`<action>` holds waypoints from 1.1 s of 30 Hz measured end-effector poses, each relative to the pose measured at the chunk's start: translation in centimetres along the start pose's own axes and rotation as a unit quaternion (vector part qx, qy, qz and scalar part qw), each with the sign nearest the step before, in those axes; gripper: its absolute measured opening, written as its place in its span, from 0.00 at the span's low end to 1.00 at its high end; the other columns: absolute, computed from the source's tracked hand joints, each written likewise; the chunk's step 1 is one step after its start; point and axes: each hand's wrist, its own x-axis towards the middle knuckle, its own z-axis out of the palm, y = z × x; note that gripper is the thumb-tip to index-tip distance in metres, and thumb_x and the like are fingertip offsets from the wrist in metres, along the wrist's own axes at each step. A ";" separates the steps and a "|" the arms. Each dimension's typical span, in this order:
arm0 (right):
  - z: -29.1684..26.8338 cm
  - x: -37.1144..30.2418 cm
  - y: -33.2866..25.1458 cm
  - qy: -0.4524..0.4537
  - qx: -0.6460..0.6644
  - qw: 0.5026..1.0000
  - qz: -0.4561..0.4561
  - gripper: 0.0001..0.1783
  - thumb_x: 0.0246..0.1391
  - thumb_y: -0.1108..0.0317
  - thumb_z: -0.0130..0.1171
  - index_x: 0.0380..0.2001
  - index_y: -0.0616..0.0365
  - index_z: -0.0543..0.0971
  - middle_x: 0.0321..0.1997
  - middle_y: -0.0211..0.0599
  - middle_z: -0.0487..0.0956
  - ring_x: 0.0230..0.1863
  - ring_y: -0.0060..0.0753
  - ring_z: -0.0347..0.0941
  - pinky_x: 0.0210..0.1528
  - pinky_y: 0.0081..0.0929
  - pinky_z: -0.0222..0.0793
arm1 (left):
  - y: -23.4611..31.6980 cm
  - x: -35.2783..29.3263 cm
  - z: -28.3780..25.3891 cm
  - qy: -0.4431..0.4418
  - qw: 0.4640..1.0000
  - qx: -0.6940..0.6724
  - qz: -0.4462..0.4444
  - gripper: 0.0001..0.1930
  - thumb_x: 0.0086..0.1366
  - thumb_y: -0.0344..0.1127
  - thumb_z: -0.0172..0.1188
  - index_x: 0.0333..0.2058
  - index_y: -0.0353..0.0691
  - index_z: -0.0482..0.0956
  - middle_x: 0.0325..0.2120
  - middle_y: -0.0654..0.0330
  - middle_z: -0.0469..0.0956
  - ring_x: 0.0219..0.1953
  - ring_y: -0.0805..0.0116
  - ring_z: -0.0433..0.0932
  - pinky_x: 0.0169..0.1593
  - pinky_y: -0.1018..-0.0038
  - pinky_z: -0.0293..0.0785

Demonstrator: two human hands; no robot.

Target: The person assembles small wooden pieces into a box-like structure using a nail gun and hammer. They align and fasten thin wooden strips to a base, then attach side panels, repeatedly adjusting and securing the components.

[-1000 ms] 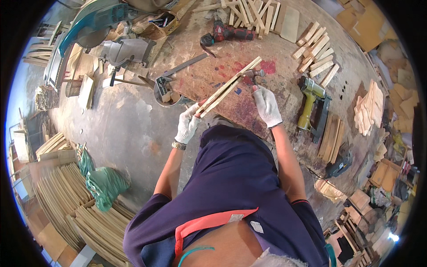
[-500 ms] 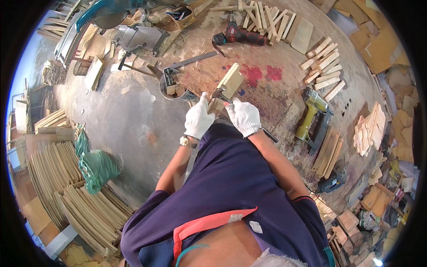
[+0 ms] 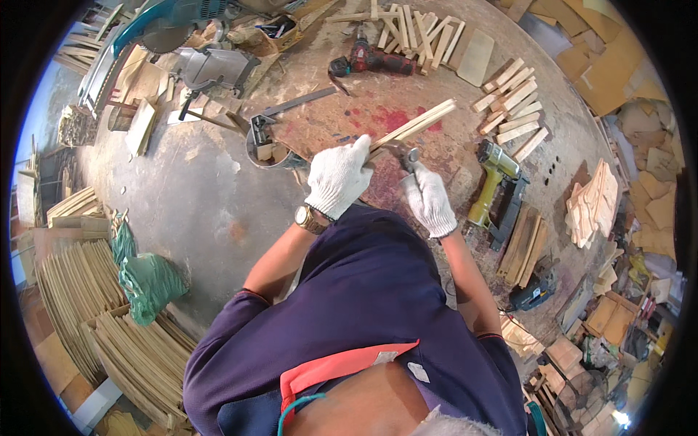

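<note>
My left hand (image 3: pixel 339 176), in a white knit glove, is closed around the near end of a wooden piece (image 3: pixel 422 123) made of pale strips laid together. The piece slants up and to the right over the table. In my right hand (image 3: pixel 430 200), also gloved, is a hammer (image 3: pixel 411 155); its metal head shows above my fingers, close beside the wood but seemingly apart from it. Most of the hammer's handle is hidden by the glove.
A metal bucket (image 3: pixel 254 154) stands left of my hands. Rightward lie a yellow-green nail gun (image 3: pixel 491 182), stacked wood blocks (image 3: pixel 518 109) and thin cut pieces (image 3: pixel 592 203). A red-black cordless drill (image 3: pixel 382 58) lies at the far side; a miter saw (image 3: pixel 218 69) sits far left.
My hands have moved apart, the hammer going right with my right hand. The wooden piece has turned, now showing its narrow edges and pointing farther right.
</note>
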 end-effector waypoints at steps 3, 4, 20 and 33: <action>-1.7 -1.7 -0.4 0.086 -0.121 0.989 -0.026 0.17 0.58 0.72 0.57 0.51 0.64 0.76 0.20 0.51 0.77 0.24 0.59 0.77 0.25 0.43 0.71 | 1.3 1.5 -0.3 -0.048 0.998 -0.019 0.034 0.14 0.57 0.36 0.63 0.42 0.44 0.74 0.28 0.54 0.81 0.30 0.50 0.82 0.32 0.56 0.76; -1.6 -2.1 0.1 0.098 -0.151 0.984 0.004 0.17 0.58 0.71 0.57 0.50 0.64 0.76 0.20 0.52 0.77 0.25 0.59 0.78 0.26 0.44 0.71 | 1.3 1.7 0.4 -0.020 0.997 -0.033 0.066 0.14 0.57 0.36 0.63 0.42 0.44 0.73 0.28 0.54 0.81 0.30 0.50 0.82 0.32 0.55 0.76; -1.4 -1.3 3.2 0.119 -0.072 0.981 0.138 0.30 0.71 0.47 0.47 0.29 0.66 0.77 0.21 0.54 0.74 0.25 0.59 0.73 0.29 0.45 0.65 | -1.3 2.7 5.2 -0.071 0.995 -0.040 0.065 0.18 0.59 0.37 0.65 0.47 0.45 0.74 0.32 0.55 0.82 0.33 0.48 0.82 0.35 0.54 0.76; 2.5 -1.8 10.0 0.108 -0.072 0.986 0.105 0.31 0.72 0.48 0.45 0.29 0.67 0.80 0.21 0.54 0.74 0.28 0.58 0.73 0.33 0.48 0.64 | -3.2 3.0 8.4 -0.046 0.996 -0.021 0.077 0.23 0.55 0.36 0.67 0.51 0.44 0.76 0.36 0.53 0.81 0.40 0.51 0.82 0.42 0.58 0.77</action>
